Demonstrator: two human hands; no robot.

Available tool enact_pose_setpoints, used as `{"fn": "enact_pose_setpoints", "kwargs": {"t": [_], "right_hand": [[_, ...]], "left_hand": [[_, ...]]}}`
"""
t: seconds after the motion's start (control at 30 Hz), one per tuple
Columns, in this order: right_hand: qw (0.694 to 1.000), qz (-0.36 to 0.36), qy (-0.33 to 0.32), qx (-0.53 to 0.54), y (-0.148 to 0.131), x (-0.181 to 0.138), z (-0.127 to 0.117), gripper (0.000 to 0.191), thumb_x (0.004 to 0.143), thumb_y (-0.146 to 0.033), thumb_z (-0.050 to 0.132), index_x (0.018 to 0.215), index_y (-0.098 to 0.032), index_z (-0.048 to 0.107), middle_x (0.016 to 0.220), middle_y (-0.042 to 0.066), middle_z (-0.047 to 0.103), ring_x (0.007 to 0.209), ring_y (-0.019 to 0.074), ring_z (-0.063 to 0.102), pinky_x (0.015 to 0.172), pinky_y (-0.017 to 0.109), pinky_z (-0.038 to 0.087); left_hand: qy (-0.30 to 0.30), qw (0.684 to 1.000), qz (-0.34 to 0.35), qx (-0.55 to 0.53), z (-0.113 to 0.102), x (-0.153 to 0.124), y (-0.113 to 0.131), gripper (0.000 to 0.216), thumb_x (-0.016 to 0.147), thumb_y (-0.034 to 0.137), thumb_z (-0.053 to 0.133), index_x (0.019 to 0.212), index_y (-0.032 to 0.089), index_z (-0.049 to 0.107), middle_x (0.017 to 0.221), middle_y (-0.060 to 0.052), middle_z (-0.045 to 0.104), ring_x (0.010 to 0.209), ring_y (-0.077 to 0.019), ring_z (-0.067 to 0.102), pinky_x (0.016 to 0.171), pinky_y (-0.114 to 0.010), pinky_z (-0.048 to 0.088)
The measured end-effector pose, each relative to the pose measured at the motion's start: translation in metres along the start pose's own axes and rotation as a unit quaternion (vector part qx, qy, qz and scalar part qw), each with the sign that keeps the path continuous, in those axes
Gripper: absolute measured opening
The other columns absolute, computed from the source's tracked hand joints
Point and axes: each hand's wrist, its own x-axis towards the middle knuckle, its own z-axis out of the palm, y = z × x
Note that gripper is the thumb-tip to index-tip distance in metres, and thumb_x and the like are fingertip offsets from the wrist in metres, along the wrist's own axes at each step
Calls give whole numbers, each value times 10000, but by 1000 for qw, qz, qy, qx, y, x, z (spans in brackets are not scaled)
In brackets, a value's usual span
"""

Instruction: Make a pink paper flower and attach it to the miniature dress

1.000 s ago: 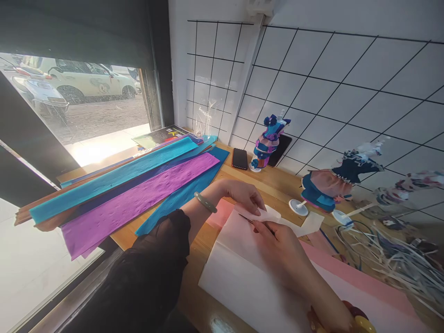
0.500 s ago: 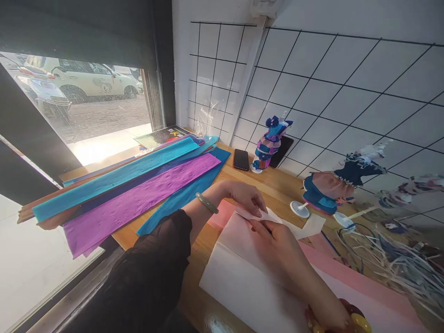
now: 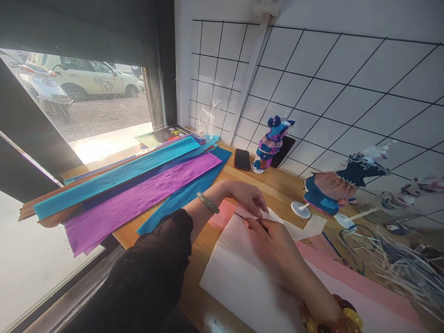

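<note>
My left hand point(image 3: 249, 196), with a green bangle at its wrist, is closed with bent fingers on the far edge of white paper point(image 3: 239, 273). My right hand point(image 3: 272, 236) is just nearer to me, closed on scissors point(image 3: 240, 215); only a thin dark blade pokes out to the left, and the handles are mostly hidden in the fingers. The blade lies along the paper's upper edge, close to the left fingertips. Pink paper point(image 3: 222, 213) lies partly beneath the white. A white strip point(image 3: 314, 226) sticks out right of the hands.
Blue and purple crepe paper strips point(image 3: 149, 192) lie to the left by the window. At the wall stand a phone point(image 3: 242, 159) and small dress forms in paper dresses point(image 3: 268, 148) point(image 3: 333, 189). Tangled white strips point(image 3: 398, 259) cover the table's right side.
My right hand has shifted slightly up and to the left with the scissors, along the paper's edge. The left hand stays almost in place. The view has tilted a little.
</note>
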Motion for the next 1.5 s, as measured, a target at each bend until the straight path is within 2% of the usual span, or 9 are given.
{"fn": "enact_pose_setpoints", "kwargs": {"t": [0.17, 0.43, 0.6, 0.73, 0.93, 1.13, 1.27, 1.4, 1.5], "right_hand": [[1000, -6, -3, 15, -4, 2, -1, 519, 799, -607, 384, 716, -181, 669, 713, 22, 668, 627, 165, 555, 548, 252, 368], [1000, 5, -1, 9, -1, -3, -3, 522, 802, -604, 380, 679, -174, 649, 598, 5, 617, 561, 163, 520, 466, 247, 309], [997, -30, -59, 48, 3, -30, -21, 414, 851, -519, 388, 842, -204, 656, 873, 12, 682, 806, 192, 601, 650, 242, 431], [993, -51, -107, -22, 34, -66, -30, 327, 859, -468, 417, 956, -259, 649, 978, 1, 683, 903, 192, 619, 755, 251, 467], [983, -100, -8, -153, 106, -118, -15, 329, 837, -437, 489, 1084, -262, 617, 1074, 25, 674, 949, 188, 639, 797, 246, 508], [920, -259, 136, -260, 112, -130, -17, 342, 775, -407, 596, 1096, -288, 596, 1017, 44, 669, 915, 223, 631, 759, 339, 532], [926, -230, 223, -201, 85, -125, -43, 554, 787, -378, 589, 1297, -259, 408, 1260, 98, 517, 1146, 259, 492, 897, 387, 463], [969, -221, 104, -29, 50, -126, -66, 750, 734, -429, 640, 1365, -303, 255, 1358, 69, 418, 1271, 240, 350, 985, 364, 391], [976, -202, -58, 56, 25, -133, -75, 641, 633, -474, 709, 1211, -311, 485, 1248, 37, 507, 1186, 239, 437, 936, 335, 423]], "left_hand": [[6, 1000, -6, 0, -1, 0, 0, 376, 723, 299, 611, 1073, 163, 612, 769, -6, 684, 744, -151, 613, 679, -238, 456], [40, 999, -14, 16, -1, -2, 2, 364, 686, 318, 635, 1016, 163, 639, 757, 4, 666, 710, -134, 581, 642, -232, 432], [77, 996, -31, 18, 0, 0, -3, 229, 660, 325, 646, 825, 168, 667, 746, 20, 638, 709, -121, 551, 624, -220, 409], [78, 996, -32, 18, 1, 2, -7, 202, 664, 344, 634, 771, 173, 651, 699, 26, 614, 671, -112, 531, 595, -215, 392], [70, 995, -54, 50, 1, 0, 1, 217, 689, 360, 600, 767, 165, 653, 681, 22, 587, 632, -101, 501, 564, -207, 369], [68, 990, -51, 111, 20, 2, 46, 190, 715, 354, 586, 780, 181, 629, 721, 22, 599, 639, -103, 510, 563, -203, 361], [4, 983, 15, 181, 57, 6, 98, 160, 763, 333, 554, 776, 183, 608, 727, 18, 595, 667, -106, 529, 583, -200, 381], [-66, 970, -18, 232, 94, -2, 151, 138, 799, 278, 533, 886, 219, 621, 729, 25, 618, 621, -95, 533, 538, -188, 365], [-96, 951, -50, 290, 109, -18, 179, 163, 784, 237, 566, 925, 246, 649, 736, 23, 649, 646, -114, 557, 545, -198, 368]]}}
